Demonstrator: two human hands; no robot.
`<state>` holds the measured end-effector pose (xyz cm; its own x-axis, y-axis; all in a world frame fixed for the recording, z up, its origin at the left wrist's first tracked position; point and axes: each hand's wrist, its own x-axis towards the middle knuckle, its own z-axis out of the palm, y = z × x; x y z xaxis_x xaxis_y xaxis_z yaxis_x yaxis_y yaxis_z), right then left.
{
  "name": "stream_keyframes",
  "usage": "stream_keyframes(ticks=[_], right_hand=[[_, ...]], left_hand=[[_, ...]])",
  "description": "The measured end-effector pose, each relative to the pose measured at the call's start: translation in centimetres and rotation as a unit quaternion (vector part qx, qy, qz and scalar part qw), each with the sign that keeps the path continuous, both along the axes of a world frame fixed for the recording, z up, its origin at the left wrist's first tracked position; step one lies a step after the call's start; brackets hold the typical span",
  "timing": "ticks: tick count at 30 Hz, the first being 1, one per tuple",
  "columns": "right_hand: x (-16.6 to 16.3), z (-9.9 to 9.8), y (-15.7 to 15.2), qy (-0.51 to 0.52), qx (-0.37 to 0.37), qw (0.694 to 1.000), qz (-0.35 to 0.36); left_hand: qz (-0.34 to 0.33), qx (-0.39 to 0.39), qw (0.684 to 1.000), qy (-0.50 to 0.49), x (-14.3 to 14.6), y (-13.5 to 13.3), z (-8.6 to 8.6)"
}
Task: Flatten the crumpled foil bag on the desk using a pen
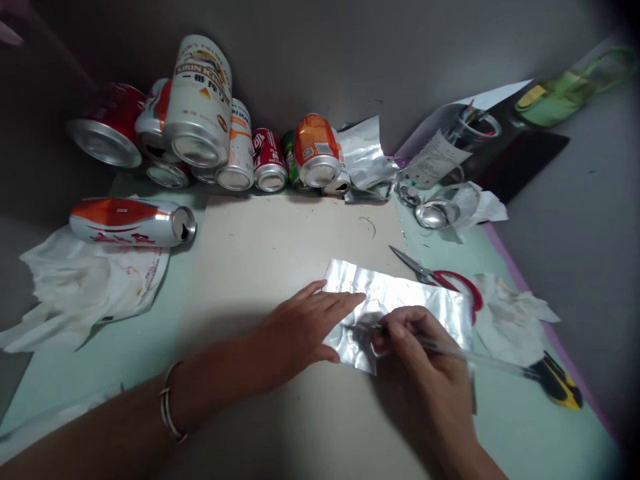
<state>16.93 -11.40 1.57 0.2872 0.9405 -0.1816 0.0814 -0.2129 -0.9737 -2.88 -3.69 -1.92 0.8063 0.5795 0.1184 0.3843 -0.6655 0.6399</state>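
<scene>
A flattened sheet of shiny can metal (400,297) lies on the beige board (260,260) in front of me. My left hand (305,327) lies flat on the sheet's left end, fingers stretched out, pressing it down. My right hand (425,353) is closed in a pinch round a thin pen-like tool (480,360), its tip touching the sheet near the left hand. The tool's clear shaft runs out to the right behind the hand.
Several drink cans (200,100) are stacked along the back wall, one more can (130,221) lying on a white plastic bag (85,287) at left. Red-handled scissors (440,277), crumpled tissue (510,313), a yellow-black utility knife (560,383), cut can pieces (435,213) and a pen cup (475,127) lie at right.
</scene>
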Motion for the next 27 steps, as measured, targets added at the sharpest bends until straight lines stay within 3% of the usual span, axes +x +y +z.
stream_keyframes(ticks=[5, 13, 27], right_hand=[[-0.9, -1.0, 0.3, -0.134, 0.073, 0.986, 0.064], [-0.8, -2.4, 0.0, -0.2, 0.098, 0.971, 0.089], [-0.7, -1.6, 0.4, -0.186, 0.086, 0.967, 0.152]], left_hand=[[0.005, 0.005, 1.0, -0.001, 0.1, 0.0, 0.3], [0.0, -0.011, 1.0, 0.014, 0.0, 0.2, 0.7], [0.006, -0.026, 1.0, -0.004, 0.1, 0.2, 0.9]])
